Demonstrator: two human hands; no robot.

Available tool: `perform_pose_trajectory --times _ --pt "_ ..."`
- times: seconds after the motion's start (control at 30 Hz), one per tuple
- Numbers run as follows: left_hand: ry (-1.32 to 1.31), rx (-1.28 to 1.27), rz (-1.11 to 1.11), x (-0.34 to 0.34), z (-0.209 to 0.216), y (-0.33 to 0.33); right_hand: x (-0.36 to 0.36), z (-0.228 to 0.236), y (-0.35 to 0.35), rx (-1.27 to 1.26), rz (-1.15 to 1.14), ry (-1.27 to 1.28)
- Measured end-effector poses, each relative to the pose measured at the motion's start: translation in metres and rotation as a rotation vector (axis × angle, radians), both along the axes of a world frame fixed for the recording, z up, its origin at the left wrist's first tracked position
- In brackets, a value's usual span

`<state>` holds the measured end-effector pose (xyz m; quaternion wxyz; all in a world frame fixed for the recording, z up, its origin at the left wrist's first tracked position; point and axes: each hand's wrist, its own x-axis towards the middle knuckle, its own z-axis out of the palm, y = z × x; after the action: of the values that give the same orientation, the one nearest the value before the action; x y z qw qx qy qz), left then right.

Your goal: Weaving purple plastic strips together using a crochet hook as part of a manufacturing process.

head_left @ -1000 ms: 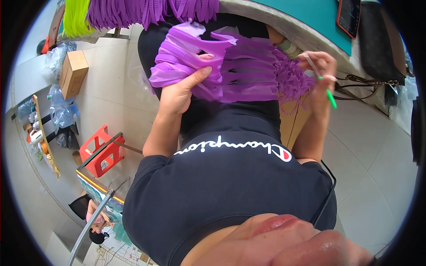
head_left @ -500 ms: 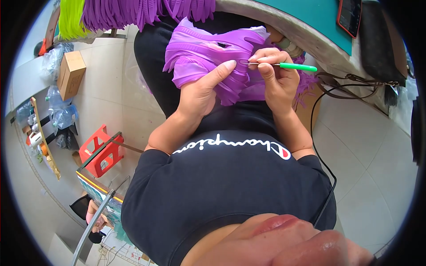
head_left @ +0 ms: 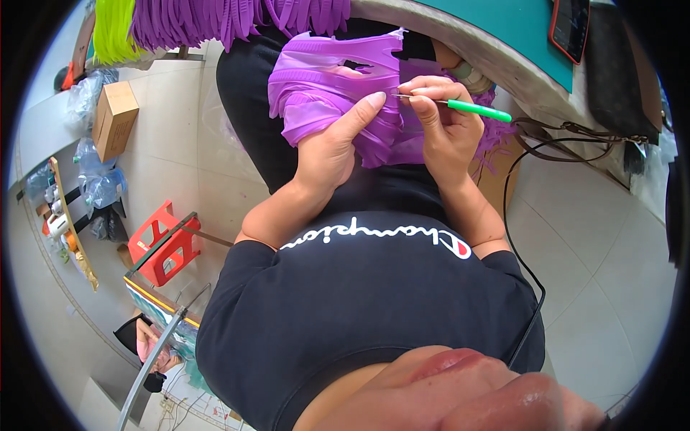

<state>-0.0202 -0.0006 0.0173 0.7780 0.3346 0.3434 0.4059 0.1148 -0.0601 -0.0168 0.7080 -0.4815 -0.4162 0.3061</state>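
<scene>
My left hand [head_left: 329,147] is closed on a stack of soft purple moulded rubber pieces [head_left: 316,79], its thumb pressing on top. The pieces have ridged bands, cut-out openings and thin, ragged film at the edges. In my right hand [head_left: 451,136], a pick with a green handle [head_left: 480,110] is pinched between thumb and fingers. Its thin metal tip points left and meets the right edge of the rubber, just beside my left thumb. The fingers under the stack are hidden. Both hands are above my lap.
Purple strips [head_left: 194,21] and lime-green strips [head_left: 113,32] hang at the upper left. A table with a green mat [head_left: 496,32] and a phone [head_left: 570,29] stands at the upper right. A red stool [head_left: 164,244], a cardboard box [head_left: 115,122] and a seated person [head_left: 154,345] are left.
The top piece's upper right part has pulled up and left, and its opening looks wider. My right hand and the pick's tip have shifted slightly left and up. My left hand has barely moved.
</scene>
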Motion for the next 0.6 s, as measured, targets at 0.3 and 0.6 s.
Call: perform_pose_trajectory --times 0.3,0.6 --pt "-0.019 0.003 0.030 0.003 -0.005 0.003 0.010 -0.012 0.009 0.191 -0.260 -0.586" --pt "0.027 0.045 0.180 -0.026 -0.038 0.028 0.243 -0.045 -0.132 -0.246 -1.481 -0.942"
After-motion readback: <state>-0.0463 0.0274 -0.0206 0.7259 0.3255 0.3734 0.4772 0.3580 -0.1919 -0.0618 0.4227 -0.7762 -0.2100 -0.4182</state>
